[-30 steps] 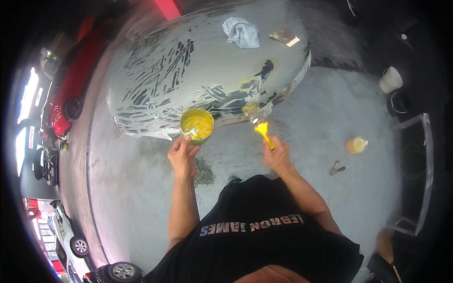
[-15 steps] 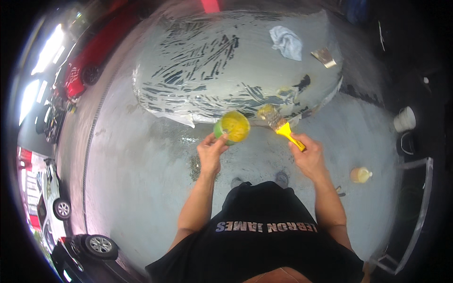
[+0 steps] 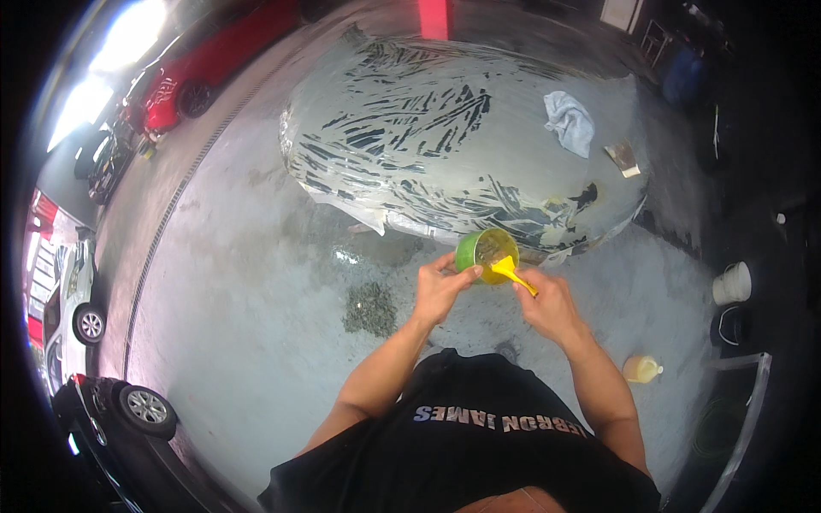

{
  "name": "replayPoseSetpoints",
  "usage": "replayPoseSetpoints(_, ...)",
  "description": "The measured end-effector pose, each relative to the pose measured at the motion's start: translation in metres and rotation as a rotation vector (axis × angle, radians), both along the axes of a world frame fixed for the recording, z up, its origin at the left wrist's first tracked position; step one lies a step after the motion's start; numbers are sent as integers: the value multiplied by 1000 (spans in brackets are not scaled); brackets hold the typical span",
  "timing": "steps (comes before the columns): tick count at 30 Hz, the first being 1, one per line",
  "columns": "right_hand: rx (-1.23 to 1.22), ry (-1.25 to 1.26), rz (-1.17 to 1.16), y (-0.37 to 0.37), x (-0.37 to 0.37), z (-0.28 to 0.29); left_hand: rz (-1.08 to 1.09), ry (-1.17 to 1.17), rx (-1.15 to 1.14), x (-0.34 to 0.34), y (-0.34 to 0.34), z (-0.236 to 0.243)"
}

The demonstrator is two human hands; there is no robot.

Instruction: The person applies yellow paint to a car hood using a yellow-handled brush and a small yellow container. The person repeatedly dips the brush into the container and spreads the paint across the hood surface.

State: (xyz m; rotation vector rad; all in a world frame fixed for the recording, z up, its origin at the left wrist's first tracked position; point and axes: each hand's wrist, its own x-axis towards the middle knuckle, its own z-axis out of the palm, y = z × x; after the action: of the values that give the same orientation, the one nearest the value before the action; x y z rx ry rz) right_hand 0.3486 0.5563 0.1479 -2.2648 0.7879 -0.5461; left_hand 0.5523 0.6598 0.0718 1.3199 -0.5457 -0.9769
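Observation:
My left hand (image 3: pixel 443 286) is wrapped round the side of a small green cup (image 3: pixel 468 253) with a yellow inside, tipped so its mouth faces right. In my right hand (image 3: pixel 547 299) is a paintbrush (image 3: pixel 506 268) with a yellow handle. The brush head is down inside the cup, and its bristles are mostly hidden there. Beyond both hands lies a large rounded grey form (image 3: pixel 522 111), with dark streaks across it and a loose whitish edge at the front left. A light blue cloth (image 3: pixel 570 124) and a flat brown-and-white piece (image 3: pixel 623 160) rest on it.
A yellowish jug (image 3: pixel 641 369) stands on the grey floor to my right. Farther right are a white bucket (image 3: pixel 733 284) and a metal frame (image 3: pixel 746 427). Parked cars, including a black one (image 3: pixel 111 419) and a red one (image 3: pixel 192 77), line the left. Dark debris (image 3: pixel 370 309) lies near my left arm.
The paintbrush has come from near the grey form's front edge into the cup. My left hand has moved right with the cup, and the view has shifted.

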Motion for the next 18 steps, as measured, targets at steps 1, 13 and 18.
replayPoseSetpoints(1,63,-10,7,-1,-3,-2,-21,-16,9,3,1,-1)
replayPoseSetpoints(13,173,-55,-115,-68,-23,17,353,142,-31,47,10,-8)
replayPoseSetpoints(18,-40,-111,-106,-67,38,-43,497,209,-41,71,25,-13)
